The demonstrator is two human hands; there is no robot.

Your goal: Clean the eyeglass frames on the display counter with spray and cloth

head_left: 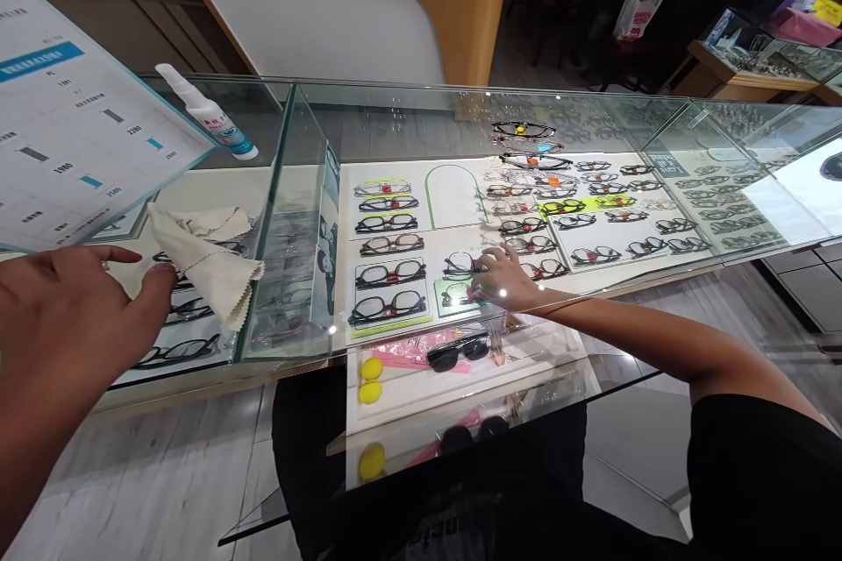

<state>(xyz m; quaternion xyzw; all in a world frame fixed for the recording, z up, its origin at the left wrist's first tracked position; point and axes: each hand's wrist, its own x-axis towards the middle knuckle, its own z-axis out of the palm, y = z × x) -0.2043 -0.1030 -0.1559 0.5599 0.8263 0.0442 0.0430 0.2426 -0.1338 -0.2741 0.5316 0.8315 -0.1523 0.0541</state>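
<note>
Near the frame's centre, the right hand [510, 282] is curling at dark-rimmed eyeglasses [459, 264] inside the clear glass table [210, 383]; whether its grip is holding them, I cannot tell. At left, the left hand [75, 316] is hovering, grip parted and empty, beside a cream zigzag-edged cloth [210, 267].

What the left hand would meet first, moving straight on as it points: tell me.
The left hand would probably meet the beige cloth first, lying just ahead of it, though the hand's height above the glass counter is unclear.
</note>
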